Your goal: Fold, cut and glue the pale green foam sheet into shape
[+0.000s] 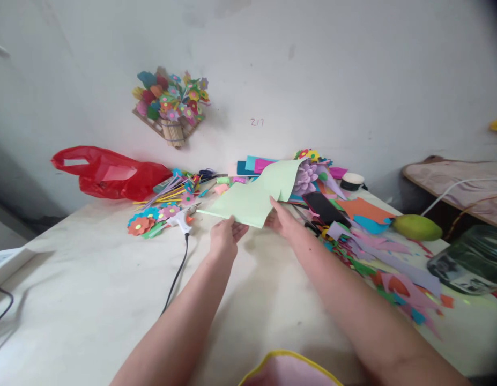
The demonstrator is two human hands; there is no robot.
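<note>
A pale green craft sheet (248,201) is held up over the middle of the table, bent along its length. My left hand (227,234) pinches its near left edge, thumb on top. At its near right edge my right hand (279,219) grips the sheet, with the fingers partly hidden beneath it. Just behind the sheet's right end is a lilac layered flower (305,177). A white glue gun (181,219) lies left of my left hand, beside several foam flowers (141,224).
A red plastic bag (111,174) sits at the back left. On the right are a phone (325,208), coloured scraps (397,284), a green mango-like fruit (417,227) and a glass jar (471,262). The glue gun's black cord (178,279) crosses the table; a power strip (9,261) stands far left.
</note>
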